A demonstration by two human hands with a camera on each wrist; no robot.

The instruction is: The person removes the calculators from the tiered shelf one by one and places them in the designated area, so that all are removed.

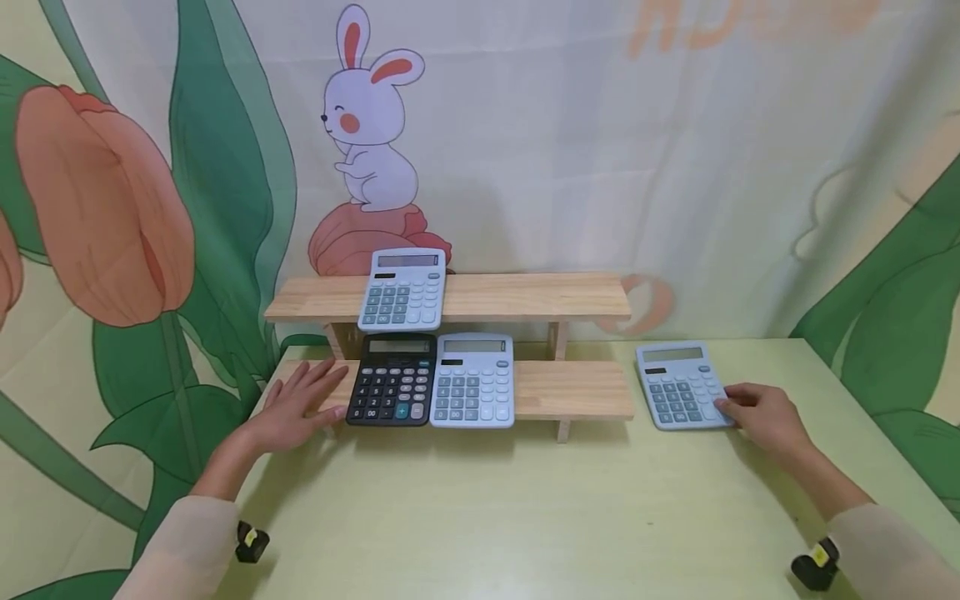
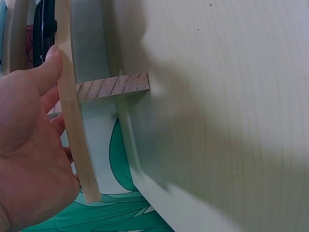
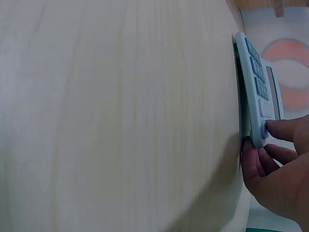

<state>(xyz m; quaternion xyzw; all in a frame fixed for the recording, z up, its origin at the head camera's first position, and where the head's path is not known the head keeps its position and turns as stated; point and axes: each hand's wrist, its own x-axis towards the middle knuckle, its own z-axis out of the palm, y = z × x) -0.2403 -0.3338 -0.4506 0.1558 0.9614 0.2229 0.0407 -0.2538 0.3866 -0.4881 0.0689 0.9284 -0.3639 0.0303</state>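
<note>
The right hand (image 1: 772,421) was clamped on the near right corner of a pale blue calculator (image 1: 678,387), thumb on the key side and fingers curled beneath the edge; this calculator was at the counter's right, just beyond the end of a two-tier wooden rack, its screen end away from the person, and whether its far edge touched the counter (image 1: 487,517) could not be told; the left hand (image 1: 291,419), its fingers straight and apart, rested at the left end of the lower shelf (image 1: 577,390), thumb at its front edge close to a black calculator (image 1: 392,379); right beside the black one on that shelf was a second pale calculator (image 1: 472,379); a third pale calculator (image 1: 402,289) rested on the upper shelf (image 1: 536,294), left of its middle; behind hung a backdrop (image 1: 540,167) printed with a white rabbit (image 1: 371,137) and large tulips
</note>
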